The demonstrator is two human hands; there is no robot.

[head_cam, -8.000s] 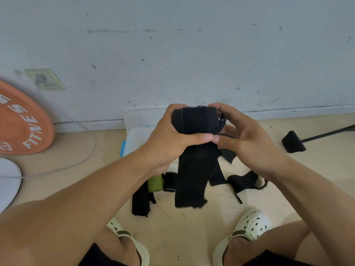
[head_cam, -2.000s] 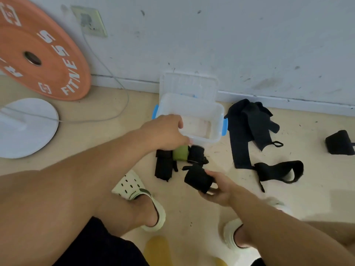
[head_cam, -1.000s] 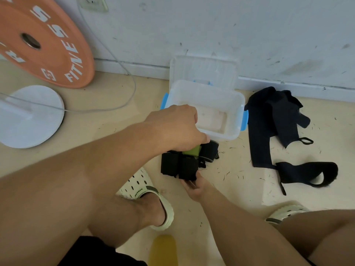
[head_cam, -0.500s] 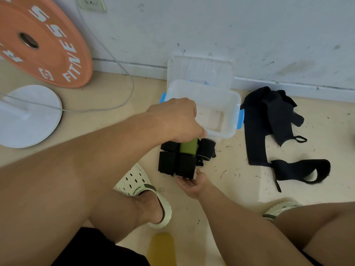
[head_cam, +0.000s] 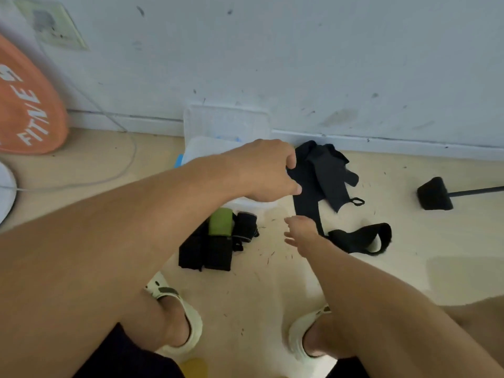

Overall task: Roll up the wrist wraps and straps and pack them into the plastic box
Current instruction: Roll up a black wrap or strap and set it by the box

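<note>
Both hands off the rolls now | rolled wraps [head_cam: 218, 241] parked on floor just before plastic box [head_cam: 201, 144], none visibly packed | my left hand [head_cam: 266, 170] curling onto loose black wraps [head_cam: 319, 175], grip unclear | right hand [head_cam: 301, 231] spread, empty, near looped strap [head_cam: 360, 237] | next roll-up starting.

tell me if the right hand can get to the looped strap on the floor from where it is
Probably yes: the right hand hangs open just beside the looped strap, with only bare floor between them.
</note>
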